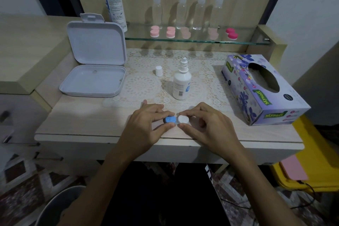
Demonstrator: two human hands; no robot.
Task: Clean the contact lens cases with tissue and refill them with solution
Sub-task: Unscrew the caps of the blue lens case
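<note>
A contact lens case lies near the table's front edge, with a blue cap on its left well and a white cap on its right. My left hand pinches the blue cap between thumb and fingers. My right hand pinches the white cap the same way. Behind them a small solution bottle stands upright and uncapped, its white cap standing apart to the left. A tissue box lies at the right.
An open grey hinged box sits at the left. A tall solution bottle, several clear bottles and several pink lens cases stand on the glass shelf. A grey bin and a yellow container flank the table below.
</note>
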